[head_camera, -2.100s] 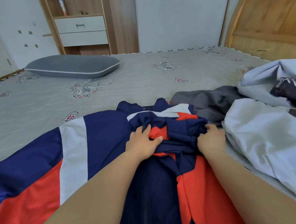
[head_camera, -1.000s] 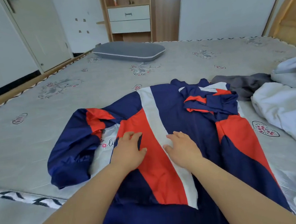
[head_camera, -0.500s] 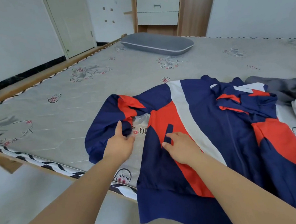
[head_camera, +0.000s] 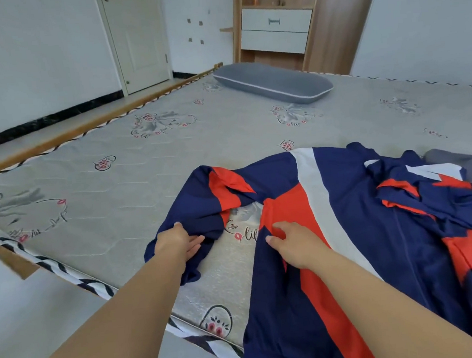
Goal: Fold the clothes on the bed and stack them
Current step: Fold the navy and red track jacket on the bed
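We see a smooth navy, red and white jacket (head_camera: pixel 363 224) spread flat on the quilted grey mattress (head_camera: pixel 141 165), its hem hanging over the mattress's near striped edge. Its sleeve (head_camera: pixel 202 199) bends out toward the mattress's left side, rumpled at the cuff. Our left hand (head_camera: pixel 177 242) rests on that cuff with fingers nearly straight, gripping nothing. Our right hand (head_camera: pixel 290 245) presses the red panel, fingers relaxed and slightly bent. Beyond the jacket the mattress lies bare up to a long grey pillow (head_camera: pixel 271 83). A crumpled grey garment (head_camera: pixel 464 165) touches the jacket's far right side.
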